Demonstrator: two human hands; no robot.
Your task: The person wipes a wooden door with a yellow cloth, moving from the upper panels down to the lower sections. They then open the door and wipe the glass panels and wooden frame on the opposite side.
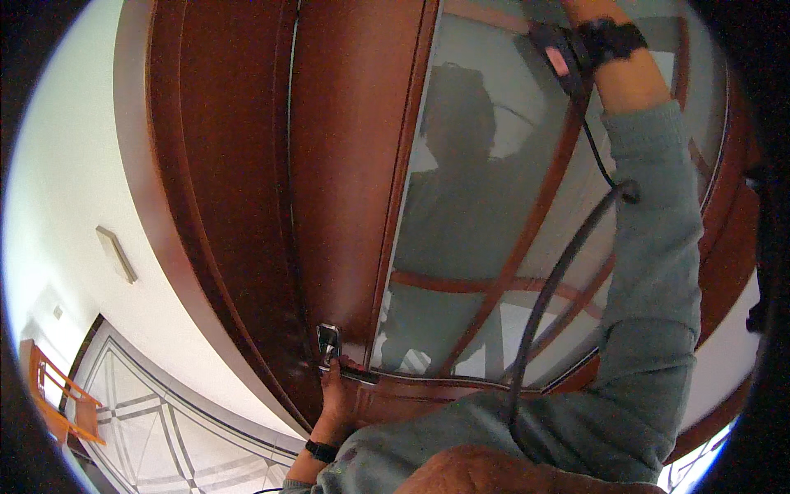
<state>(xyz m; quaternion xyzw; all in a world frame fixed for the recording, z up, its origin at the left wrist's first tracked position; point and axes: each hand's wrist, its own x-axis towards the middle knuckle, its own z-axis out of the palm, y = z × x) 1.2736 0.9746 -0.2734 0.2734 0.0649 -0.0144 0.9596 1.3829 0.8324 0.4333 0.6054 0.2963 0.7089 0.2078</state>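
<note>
My left hand is low in the head view, its thumb and fingers around the dark metal door handle beneath a shiny lock plate. The handle belongs to a reddish-brown wooden door with a glass pane set in it. At the upper right my right arm is raised against the glazed part. Only the base of my right hand shows, so its fingers are hidden past the top edge. A black strap and a black device with a pink patch sit at that wrist.
A black cable runs from the device down along my right sleeve. Reddish-brown door framing stands to the left, beside a white wall. At the lower left are a patterned tile floor and an orange-brown wooden chair.
</note>
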